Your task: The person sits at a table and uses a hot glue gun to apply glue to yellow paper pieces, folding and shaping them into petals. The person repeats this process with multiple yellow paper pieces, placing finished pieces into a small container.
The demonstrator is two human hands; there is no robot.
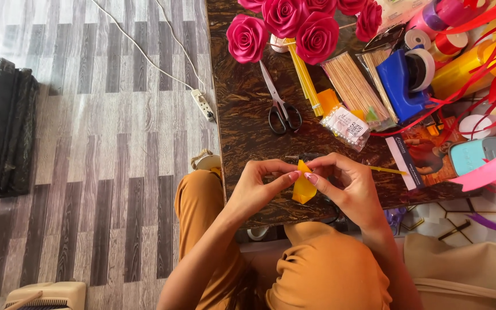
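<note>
Two hands meet over dark table (242, 115) edge: left hand (259, 186) and right hand (345, 186) both pinched on yellow ribbon piece (303, 183) at its top fold. Ribbon judged light, thin, soft, slippery; best gripped at edges. Small clear packet (347, 126) with white label lies beyond, beside black-handled scissors (281, 112); blue tape dispenser (403, 80) farther right.

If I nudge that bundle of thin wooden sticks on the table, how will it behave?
The bundle of wooden sticks looks light, so it would likely slide easily. Its clear wrapping probably keeps the sticks from scattering or rolling. Thin sticks may snap if squeezed hard.
</note>
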